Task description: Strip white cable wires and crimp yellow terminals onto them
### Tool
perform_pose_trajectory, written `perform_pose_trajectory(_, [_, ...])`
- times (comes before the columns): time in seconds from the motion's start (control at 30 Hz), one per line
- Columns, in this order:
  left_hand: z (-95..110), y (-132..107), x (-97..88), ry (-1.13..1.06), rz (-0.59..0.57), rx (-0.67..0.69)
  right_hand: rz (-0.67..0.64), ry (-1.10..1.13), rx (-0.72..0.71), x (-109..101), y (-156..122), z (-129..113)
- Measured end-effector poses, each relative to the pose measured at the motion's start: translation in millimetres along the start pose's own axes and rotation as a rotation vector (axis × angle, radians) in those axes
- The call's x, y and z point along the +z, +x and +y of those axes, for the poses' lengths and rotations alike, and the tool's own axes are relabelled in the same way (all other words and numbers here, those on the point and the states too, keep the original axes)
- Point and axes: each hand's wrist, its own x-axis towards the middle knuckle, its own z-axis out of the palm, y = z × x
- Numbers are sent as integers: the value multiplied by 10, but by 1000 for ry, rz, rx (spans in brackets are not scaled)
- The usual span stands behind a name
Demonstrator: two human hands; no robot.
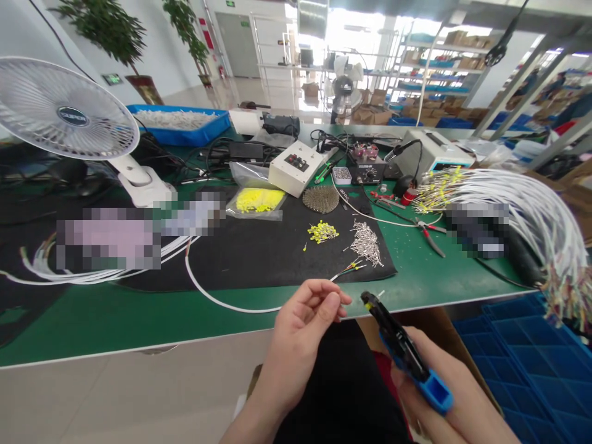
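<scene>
My left hand (308,320) is above the table's front edge, its fingers curled and the thumb near the index finger. Whatever lies between those fingertips is too small or hidden. A white cable (217,303) runs behind this hand; whether the hand grips it cannot be seen. Beyond the fingers its thin coloured wires (350,268) come out, with yellow ferrules on several ends. My right hand (435,364) is wrapped around a crimping tool (404,348) with blue handles and a black head, which points up and left toward my left fingertips.
Yellow ferrules (322,232) and silver metal pins (365,242) lie in piles on the black mat (259,253). Behind are a bag of yellow parts (259,200) and a white box (296,166). Red-handled cutters (431,237) and bundled white cables (522,191) lie right; a fan (139,179) stands left.
</scene>
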Motion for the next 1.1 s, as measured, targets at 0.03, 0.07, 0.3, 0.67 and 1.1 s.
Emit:
perform_pose_trajectory(0.03, [1,-4,-28,17,10,11,2,-118,-72,-40,31,12])
perform_pose_trajectory(0.07, [5,-8,-49,31,18,20,-2,-216,-127,-64,55,35])
perform_pose_trajectory(0.3, [159,-53,-99,162,37,83,8,-546,-226,-140,59,231])
perform_pose_trajectory(0.67, [322,-46,-181,456,12,179,21,-675,-337,-226,171,268])
perform_pose_trajectory(1.1, [-227,782,-154,1280,-54,412,264,123,98,-77,623,526])
